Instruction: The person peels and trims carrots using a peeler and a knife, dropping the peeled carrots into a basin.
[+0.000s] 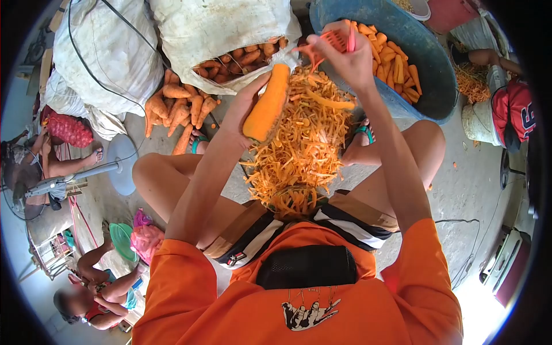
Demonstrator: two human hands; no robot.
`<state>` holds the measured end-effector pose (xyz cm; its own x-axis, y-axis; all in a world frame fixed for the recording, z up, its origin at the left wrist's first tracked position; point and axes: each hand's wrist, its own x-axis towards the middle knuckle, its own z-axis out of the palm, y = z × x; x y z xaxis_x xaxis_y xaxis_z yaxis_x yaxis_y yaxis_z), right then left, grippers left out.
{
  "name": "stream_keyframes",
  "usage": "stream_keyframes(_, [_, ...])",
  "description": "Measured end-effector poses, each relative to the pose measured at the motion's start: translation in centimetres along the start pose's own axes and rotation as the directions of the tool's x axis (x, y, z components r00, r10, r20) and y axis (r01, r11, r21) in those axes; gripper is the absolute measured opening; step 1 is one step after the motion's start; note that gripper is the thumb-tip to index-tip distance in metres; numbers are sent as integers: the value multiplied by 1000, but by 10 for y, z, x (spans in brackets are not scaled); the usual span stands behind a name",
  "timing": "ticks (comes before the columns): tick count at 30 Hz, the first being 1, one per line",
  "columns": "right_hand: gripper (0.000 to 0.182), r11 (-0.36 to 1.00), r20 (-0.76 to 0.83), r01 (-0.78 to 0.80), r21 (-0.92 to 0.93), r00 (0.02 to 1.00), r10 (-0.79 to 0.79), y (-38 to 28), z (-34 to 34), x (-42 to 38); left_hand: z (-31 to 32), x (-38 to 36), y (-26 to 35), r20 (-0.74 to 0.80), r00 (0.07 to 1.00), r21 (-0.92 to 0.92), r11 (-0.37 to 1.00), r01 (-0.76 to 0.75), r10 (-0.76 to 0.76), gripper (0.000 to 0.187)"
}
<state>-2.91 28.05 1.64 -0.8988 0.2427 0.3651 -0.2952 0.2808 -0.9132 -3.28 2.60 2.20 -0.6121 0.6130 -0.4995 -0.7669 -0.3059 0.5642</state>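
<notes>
My left hand (246,109) is closed around a thick carrot (268,106), tilted with its smooth, bright orange side up. In my raised right hand (351,57) is a red plastic peeler (336,41) with a slotted part, held apart from the carrot. Below both hands, between my knees, lies a heap of orange peelings (299,146). The container under the heap is mostly covered, so I cannot make out its shape.
A blue tub (440,86) of peeled carrots (397,63) stands at front right. White sacks (227,26) are at front left, one open on unpeeled carrots (244,60); more carrots (175,106) lie on the floor. Fan (121,164), cables and other people are around.
</notes>
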Motion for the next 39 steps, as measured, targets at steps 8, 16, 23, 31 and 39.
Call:
stream_keyframes(8, [29, 982, 97, 153, 112, 982, -164, -13, 18, -8, -5, 0, -5, 29, 998, 20, 998, -57, 56, 41])
stream_keyframes(16, [27, 761, 322, 647, -49, 732, -601, -61, 35, -32, 8, -4, 0, 73, 987, 129, 980, -152, 144, 41])
stream_keyframes(23, [26, 908, 192, -38, 417, 980, -46, -43, 19, -22, 2, -4, -1, 11, 1000, 43, 999, -21, 20, 38])
stream_keyframes(31, [32, 969, 7, 174, -174, 984, -175, -3, 1, 6, -1, -6, -2, 128, 992, 37, 999, -14, 9, 43])
stream_keyframes(39, [24, 909, 205, 416, 15, 889, -410, -35, 34, -35, 5, -10, -5, 29, 994, 138, 984, -110, 107, 47])
